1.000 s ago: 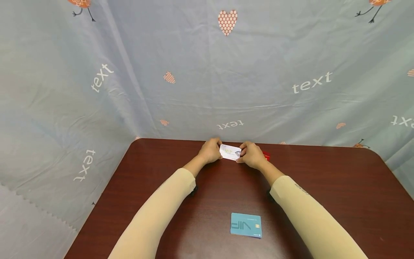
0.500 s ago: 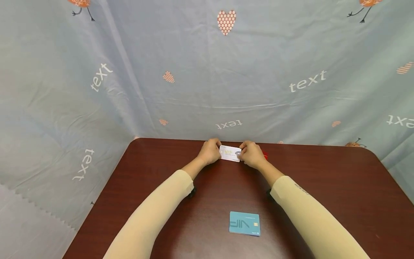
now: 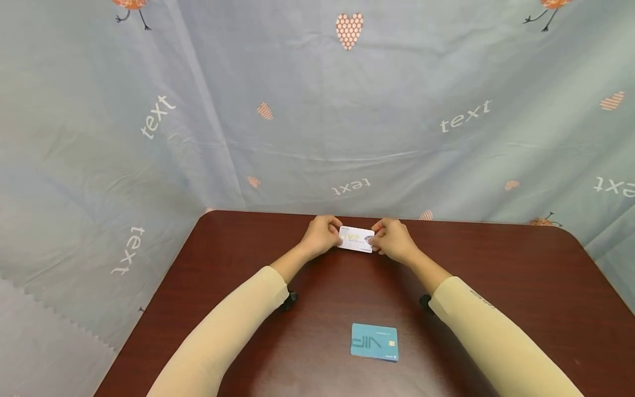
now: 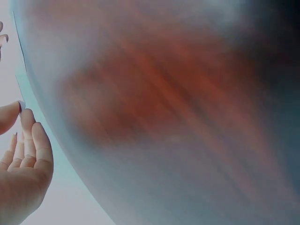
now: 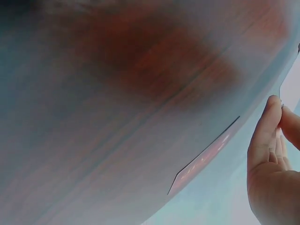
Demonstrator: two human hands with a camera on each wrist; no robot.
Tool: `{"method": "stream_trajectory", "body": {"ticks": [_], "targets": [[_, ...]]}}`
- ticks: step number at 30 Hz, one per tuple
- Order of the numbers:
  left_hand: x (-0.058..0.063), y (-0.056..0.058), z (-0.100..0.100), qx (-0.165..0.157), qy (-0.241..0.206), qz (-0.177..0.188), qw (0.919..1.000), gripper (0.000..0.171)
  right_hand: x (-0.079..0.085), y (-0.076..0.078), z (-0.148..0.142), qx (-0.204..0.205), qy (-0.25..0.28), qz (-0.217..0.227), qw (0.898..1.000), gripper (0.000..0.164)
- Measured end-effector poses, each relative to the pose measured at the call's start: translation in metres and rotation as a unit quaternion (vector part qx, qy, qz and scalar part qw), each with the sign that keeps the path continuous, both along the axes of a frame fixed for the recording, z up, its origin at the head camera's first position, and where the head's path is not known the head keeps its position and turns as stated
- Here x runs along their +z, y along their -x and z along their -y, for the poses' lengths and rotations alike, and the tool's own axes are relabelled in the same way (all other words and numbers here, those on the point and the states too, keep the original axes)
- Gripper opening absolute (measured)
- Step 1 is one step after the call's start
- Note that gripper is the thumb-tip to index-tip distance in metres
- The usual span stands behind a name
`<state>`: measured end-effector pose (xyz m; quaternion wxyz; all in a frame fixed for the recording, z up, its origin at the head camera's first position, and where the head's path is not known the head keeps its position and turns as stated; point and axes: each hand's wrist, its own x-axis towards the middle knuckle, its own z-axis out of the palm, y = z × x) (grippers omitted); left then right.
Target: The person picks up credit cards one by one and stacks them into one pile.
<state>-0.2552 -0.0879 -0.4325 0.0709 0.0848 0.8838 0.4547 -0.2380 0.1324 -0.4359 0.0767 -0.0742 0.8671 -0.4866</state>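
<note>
A white card with yellow "VIP" lettering is held up near the table's far edge. My left hand pinches its left end, the thumb on the front. At its right end my right hand grips it, fingertips covering part of a dark printed mark. The left wrist view shows the left hand with thumb and fingertip meeting on a pale sliver of card. In the right wrist view, a flat reddish card lies near the right hand; the head view hides it behind that hand.
A teal card marked "VIP" lies on the dark red-brown table, close to the front; a darker edge shows beneath it. Behind the table hangs a grey-blue patterned cloth.
Both hands have come slightly nearer with the white card, which has turned its face more to view. The red card, partly visible beside the right hand before, is now hidden in the head view.
</note>
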Motion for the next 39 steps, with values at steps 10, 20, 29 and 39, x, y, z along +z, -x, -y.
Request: {"method": "stream_trajectory", "body": {"ticks": [10,20,29,39], "targets": [[0.006,-0.013,0.006,-0.010,-0.075,0.004,0.9972,0.040,0.008,-0.013,-0.004,-0.002,0.010,-0.014,1.000,0.033],[0.014,-0.030,0.003,-0.007,-0.150,0.045,0.9876,0.038,0.018,-0.023,-0.016,-0.001,0.042,-0.005,0.999,0.025],[0.017,-0.043,0.004,-0.017,-0.185,0.059,0.9809,0.033,0.023,-0.032,-0.025,0.015,0.050,-0.009,0.999,0.020],[0.019,-0.054,0.007,-0.022,-0.198,0.074,0.9772,0.028,0.026,-0.046,-0.026,0.025,0.043,-0.023,0.999,0.016]]}}
